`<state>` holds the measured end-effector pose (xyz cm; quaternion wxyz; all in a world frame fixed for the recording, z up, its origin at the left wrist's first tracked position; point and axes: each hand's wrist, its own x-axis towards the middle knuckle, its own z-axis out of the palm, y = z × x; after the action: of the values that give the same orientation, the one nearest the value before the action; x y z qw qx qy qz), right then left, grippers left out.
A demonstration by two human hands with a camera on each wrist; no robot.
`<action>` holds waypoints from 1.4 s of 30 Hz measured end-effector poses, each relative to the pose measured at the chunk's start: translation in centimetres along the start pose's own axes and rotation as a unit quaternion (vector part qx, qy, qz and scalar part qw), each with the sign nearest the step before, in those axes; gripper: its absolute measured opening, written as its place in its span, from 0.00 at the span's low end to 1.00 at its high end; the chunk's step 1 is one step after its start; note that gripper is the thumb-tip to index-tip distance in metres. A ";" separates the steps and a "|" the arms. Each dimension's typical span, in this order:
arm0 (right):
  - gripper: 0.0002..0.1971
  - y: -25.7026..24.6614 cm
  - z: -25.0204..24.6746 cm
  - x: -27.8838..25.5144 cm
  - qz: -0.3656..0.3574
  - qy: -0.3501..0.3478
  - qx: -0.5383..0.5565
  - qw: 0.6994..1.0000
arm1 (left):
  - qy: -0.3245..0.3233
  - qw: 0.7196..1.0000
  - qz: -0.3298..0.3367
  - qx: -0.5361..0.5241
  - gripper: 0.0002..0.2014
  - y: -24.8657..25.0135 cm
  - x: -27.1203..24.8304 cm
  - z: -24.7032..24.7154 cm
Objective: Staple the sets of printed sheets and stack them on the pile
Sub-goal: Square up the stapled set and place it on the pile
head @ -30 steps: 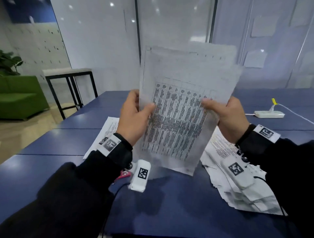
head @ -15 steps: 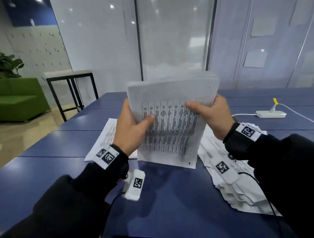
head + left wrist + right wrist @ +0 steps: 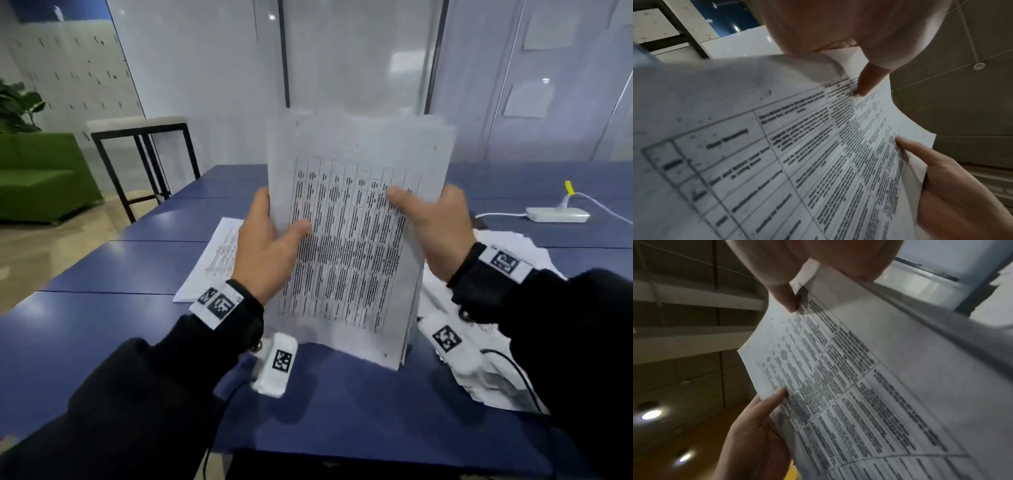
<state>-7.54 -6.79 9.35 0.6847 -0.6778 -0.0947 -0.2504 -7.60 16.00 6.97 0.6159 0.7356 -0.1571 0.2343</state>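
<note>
A set of printed sheets (image 3: 349,240) with a table of text stands upright over the blue table (image 3: 342,418), in front of me. My left hand (image 3: 270,246) grips its left side, thumb on the front page. My right hand (image 3: 435,222) grips the right side the same way. The lower edge is at the tabletop; I cannot tell whether it touches. The left wrist view shows the sheets (image 3: 797,146) under my left thumb (image 3: 867,81). The right wrist view shows the sheets (image 3: 859,386) pinched by my right thumb (image 3: 787,301). A messy pile of sheets (image 3: 496,387) lies to the right. No stapler is in view.
Another printed set (image 3: 212,260) lies flat on the table behind my left hand. A white power strip (image 3: 558,216) with a cable sits at the far right. A black-legged stool (image 3: 137,126) and a green sofa (image 3: 37,174) stand off to the left.
A second ago the sheets were held higher, skewed and offset. They came down onto their lower edge and now line up more evenly. Both hands kept hold of the sides.
</note>
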 end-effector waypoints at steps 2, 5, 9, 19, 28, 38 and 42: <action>0.09 -2.1 0.7 1.0 -0.031 0.024 0.006 0.999 | 0.035 0.998 0.035 0.025 0.17 1.2 1.4 0.3; 0.08 -5.7 1.6 3.2 -0.066 0.043 0.052 0.996 | 0.062 0.996 0.059 0.027 0.34 4.0 3.7 0.7; 0.07 -4.8 1.1 3.2 -0.072 0.012 0.054 0.996 | 0.062 0.997 0.032 0.020 0.37 3.0 3.3 0.5; 0.03 -2.2 0.3 2.4 -0.051 -0.002 0.035 0.998 | 0.071 0.997 -0.006 0.010 0.46 3.0 3.4 1.2; 0.24 0.6 -1.3 1.9 -0.007 -0.056 -0.010 0.998 | -0.007 0.997 -0.030 -0.073 0.25 -0.6 1.6 0.6; 0.16 -2.3 -0.7 3.8 -0.013 -0.030 0.024 0.999 | 0.013 0.993 -0.032 -0.116 0.30 1.9 4.5 1.5; 0.14 -1.3 -0.8 3.1 0.001 -0.020 0.024 1.000 | -0.010 0.993 -0.028 -0.113 0.19 1.1 3.3 1.6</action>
<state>-5.68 -8.16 11.86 0.6989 -0.6664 -0.1136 -0.2334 -5.18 14.45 9.46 0.6998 0.6677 -0.1681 0.1903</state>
